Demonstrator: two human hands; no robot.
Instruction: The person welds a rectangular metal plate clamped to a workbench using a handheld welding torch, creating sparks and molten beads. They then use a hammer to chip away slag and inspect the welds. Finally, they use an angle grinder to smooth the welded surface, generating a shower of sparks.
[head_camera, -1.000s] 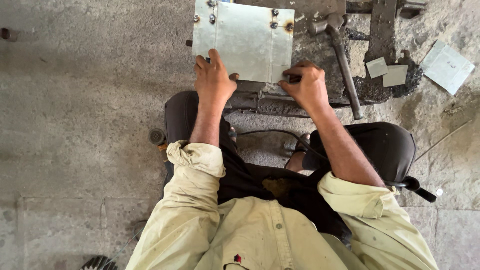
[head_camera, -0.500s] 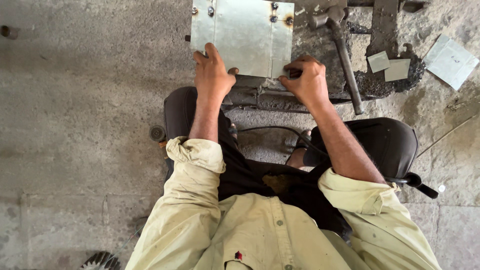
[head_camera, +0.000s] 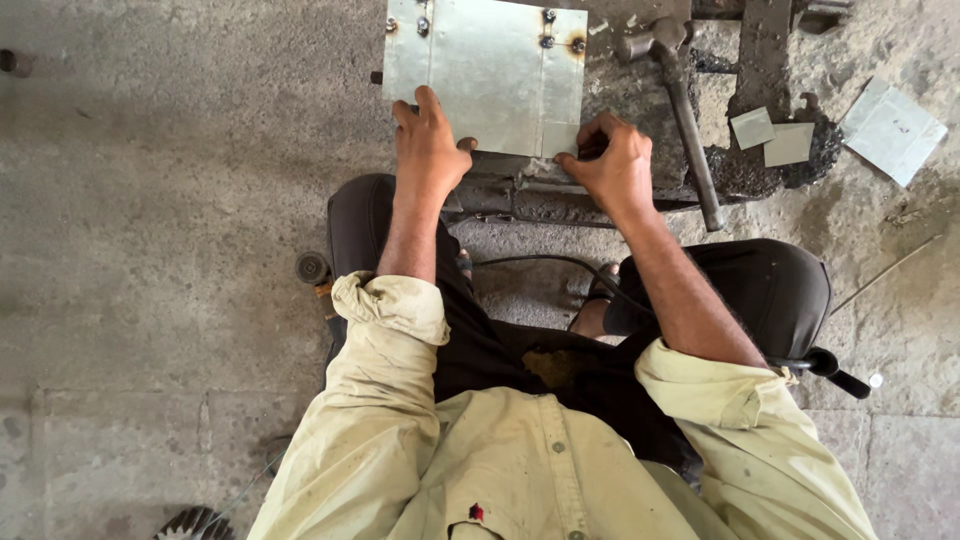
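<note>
A grey sheet-metal panel (head_camera: 490, 70) with bolts at its far corners lies on a dark iron block (head_camera: 560, 195) in front of me. My left hand (head_camera: 428, 148) presses flat on the panel's near left edge. My right hand (head_camera: 610, 165) grips the near right corner of the panel, fingers curled around a small dark object that is mostly hidden. I am squatting, with my knees on either side of the block.
A hammer (head_camera: 685, 110) lies right of the panel, head away from me. Two small metal squares (head_camera: 772, 136) and a larger sheet (head_camera: 893, 128) rest on the concrete at the right. A black cable (head_camera: 545, 265) runs between my knees. A small round disc (head_camera: 311, 267) sits by my left knee.
The view has shifted slightly, so the panel sits a little higher in frame. Both hands stay on the panel's near edge; my right hand has closed in on the corner.
</note>
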